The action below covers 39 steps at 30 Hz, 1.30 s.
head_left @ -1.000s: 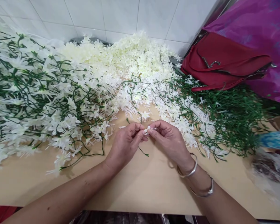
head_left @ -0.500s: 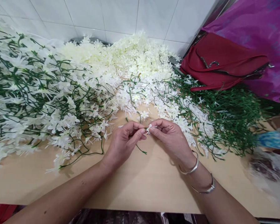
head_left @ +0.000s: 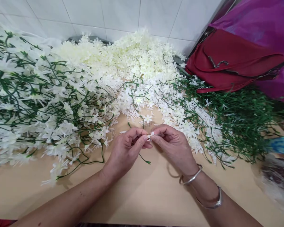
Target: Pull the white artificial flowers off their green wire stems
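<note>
A small white artificial flower (head_left: 151,135) sits between my fingertips, low over the table. My left hand (head_left: 130,145) is closed on it from the left in a thumb-and-finger pinch. A thin green stem (head_left: 144,159) comes out below the left fingers, and its upper part is hidden by them. From the other side, my right hand (head_left: 174,143) pinches the flower, with a thin white strand showing past the thumb. A single white blossom (head_left: 147,119) lies on the table just beyond my hands.
White flowers on green stems (head_left: 49,104) heap up at the left. Loose cream blossoms (head_left: 137,53) are piled by the tiled wall. Bare green stems (head_left: 243,123) lie at the right, beneath a red bag (head_left: 234,60). A clear plastic bag (head_left: 278,176) rests at the right edge.
The view has shifted slightly, so my hands sit a little lower in it. Both still pinch at the flower, and the left fingertips now reach closer to its petals.
</note>
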Each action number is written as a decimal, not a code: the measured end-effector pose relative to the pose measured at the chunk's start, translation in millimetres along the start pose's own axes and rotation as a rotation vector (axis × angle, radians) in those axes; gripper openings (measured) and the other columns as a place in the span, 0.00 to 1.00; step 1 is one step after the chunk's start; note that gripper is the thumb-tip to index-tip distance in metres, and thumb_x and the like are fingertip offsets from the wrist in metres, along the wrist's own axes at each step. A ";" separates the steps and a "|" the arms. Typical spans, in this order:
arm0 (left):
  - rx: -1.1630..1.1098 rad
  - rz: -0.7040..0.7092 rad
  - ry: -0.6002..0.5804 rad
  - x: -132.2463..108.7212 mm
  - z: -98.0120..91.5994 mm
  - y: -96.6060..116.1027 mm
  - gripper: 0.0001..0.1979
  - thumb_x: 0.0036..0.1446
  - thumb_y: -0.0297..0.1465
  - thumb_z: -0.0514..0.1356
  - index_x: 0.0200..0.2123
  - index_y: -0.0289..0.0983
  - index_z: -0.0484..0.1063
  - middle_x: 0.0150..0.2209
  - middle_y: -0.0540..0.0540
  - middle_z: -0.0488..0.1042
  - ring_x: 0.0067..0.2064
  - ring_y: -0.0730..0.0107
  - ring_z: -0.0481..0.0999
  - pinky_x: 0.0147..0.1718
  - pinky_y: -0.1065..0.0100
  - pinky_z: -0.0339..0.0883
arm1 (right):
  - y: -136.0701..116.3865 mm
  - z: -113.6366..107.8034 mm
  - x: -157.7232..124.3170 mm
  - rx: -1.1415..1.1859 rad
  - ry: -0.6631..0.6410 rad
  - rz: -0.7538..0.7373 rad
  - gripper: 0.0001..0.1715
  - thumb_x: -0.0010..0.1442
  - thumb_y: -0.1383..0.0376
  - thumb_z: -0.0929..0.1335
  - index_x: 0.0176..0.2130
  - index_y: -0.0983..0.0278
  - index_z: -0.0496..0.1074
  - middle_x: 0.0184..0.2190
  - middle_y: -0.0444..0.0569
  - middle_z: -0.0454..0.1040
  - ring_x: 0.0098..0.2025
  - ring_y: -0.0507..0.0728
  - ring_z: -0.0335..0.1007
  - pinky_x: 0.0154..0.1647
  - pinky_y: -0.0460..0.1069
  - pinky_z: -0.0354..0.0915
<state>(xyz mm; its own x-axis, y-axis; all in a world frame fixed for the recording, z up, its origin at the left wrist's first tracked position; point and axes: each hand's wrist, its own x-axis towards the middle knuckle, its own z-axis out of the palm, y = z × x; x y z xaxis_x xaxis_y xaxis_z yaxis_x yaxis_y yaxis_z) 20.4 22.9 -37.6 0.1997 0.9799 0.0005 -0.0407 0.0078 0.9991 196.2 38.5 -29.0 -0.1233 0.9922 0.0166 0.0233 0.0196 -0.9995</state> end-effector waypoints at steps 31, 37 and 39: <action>0.488 0.389 0.225 9.0 -9.4 13.2 0.11 0.69 0.30 0.59 0.52 0.38 0.74 0.48 0.42 0.78 0.43 0.67 0.79 0.42 0.67 0.71 | -40.1 -0.6 35.6 -0.572 -0.061 -0.283 0.05 0.61 0.64 0.73 0.32 0.60 0.77 0.32 0.45 0.79 0.36 0.57 0.73 0.42 0.53 0.66; 0.303 0.219 0.249 12.7 -10.3 6.4 0.09 0.68 0.36 0.61 0.42 0.38 0.77 0.35 0.47 0.82 0.36 0.68 0.81 0.38 0.69 0.72 | -43.8 -9.6 42.8 -0.546 -0.069 -0.218 0.06 0.63 0.64 0.71 0.38 0.60 0.82 0.36 0.47 0.83 0.38 0.57 0.76 0.43 0.53 0.68; 0.223 0.200 0.261 13.6 -11.0 3.9 0.09 0.68 0.37 0.62 0.42 0.37 0.76 0.34 0.47 0.83 0.36 0.68 0.83 0.39 0.69 0.73 | -35.0 -15.1 53.7 -0.682 0.032 -0.239 0.07 0.63 0.66 0.70 0.39 0.62 0.81 0.38 0.49 0.81 0.37 0.57 0.74 0.43 0.53 0.67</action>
<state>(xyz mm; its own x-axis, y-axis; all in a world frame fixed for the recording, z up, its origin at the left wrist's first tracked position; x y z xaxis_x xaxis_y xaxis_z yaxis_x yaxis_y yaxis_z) 12.3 38.5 -34.1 -0.0471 0.9757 0.2138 0.1653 -0.2035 0.9650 203.7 92.9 7.3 -0.1731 0.9543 0.2436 0.6145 0.2980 -0.7305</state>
